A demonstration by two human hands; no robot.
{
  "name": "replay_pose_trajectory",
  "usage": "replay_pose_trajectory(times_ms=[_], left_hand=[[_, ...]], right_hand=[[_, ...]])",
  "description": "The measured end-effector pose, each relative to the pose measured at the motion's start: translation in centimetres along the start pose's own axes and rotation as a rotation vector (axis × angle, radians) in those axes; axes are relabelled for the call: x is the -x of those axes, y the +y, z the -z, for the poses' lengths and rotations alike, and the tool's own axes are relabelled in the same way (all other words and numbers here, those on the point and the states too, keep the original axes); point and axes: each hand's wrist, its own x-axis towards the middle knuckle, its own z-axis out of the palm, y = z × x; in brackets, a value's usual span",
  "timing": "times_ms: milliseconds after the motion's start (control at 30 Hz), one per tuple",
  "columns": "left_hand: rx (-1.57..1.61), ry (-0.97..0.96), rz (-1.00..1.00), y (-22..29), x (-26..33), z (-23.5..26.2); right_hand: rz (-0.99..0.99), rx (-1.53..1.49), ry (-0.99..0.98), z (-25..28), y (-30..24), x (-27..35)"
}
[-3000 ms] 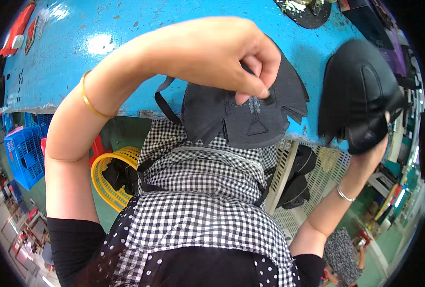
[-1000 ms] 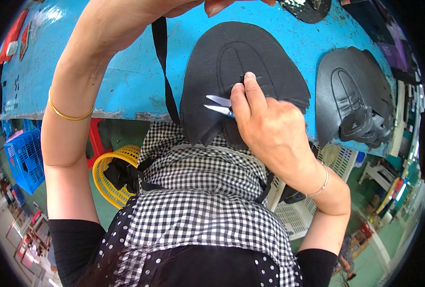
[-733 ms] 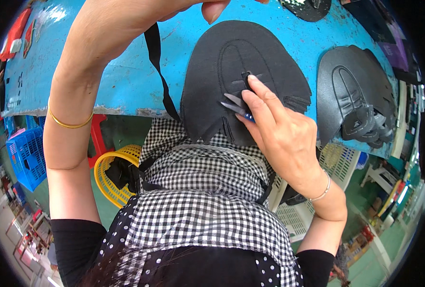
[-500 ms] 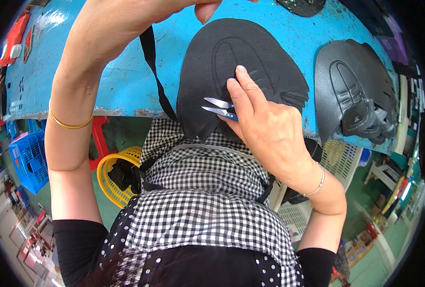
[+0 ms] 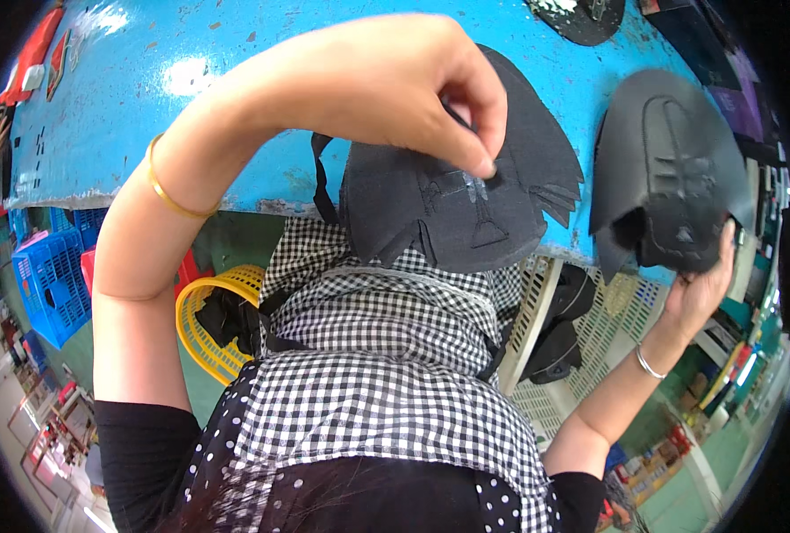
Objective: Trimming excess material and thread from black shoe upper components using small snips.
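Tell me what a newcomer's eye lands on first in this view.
First, the left hand at top centre, pinching a dark grey shoe upper piece over the edge of the bright blue table. At right, the right hand lifts a second black shoe upper from below. Low left, a yellow basket sits beside a blue crate.

Footwear workshop: black cut shoe-upper pieces (image 5: 466, 204) lie on a worn blue worktable (image 5: 199, 107), with yellow (image 5: 204, 333), blue (image 5: 53, 284) and white plastic baskets (image 5: 590, 329) stored beneath.
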Motion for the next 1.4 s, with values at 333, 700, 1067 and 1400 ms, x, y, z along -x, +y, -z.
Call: replay_pose_trajectory(times_ms=[333,700,1067,1400], left_hand=[[-0.297,-0.038,0.075,-0.9,-1.6,-2.7],[-0.518,0.097,0.058,-1.4,-0.7,-1.0],[-0.518,0.069,0.063,-1.6,-0.9,-0.8],[-0.438,0.022,0.067,-1.6,-0.7,-0.7]], right_hand=[[0.126,0.222,-0.558,-4.0,1.0,4.7],[0.790,0.617,-1.410,-13.0,-0.2,4.9],[0.871,0.730,-1.221,-15.4,-0.6,5.2],[0.786,0.703,-1.263,-16.3,-0.4,4.3]])
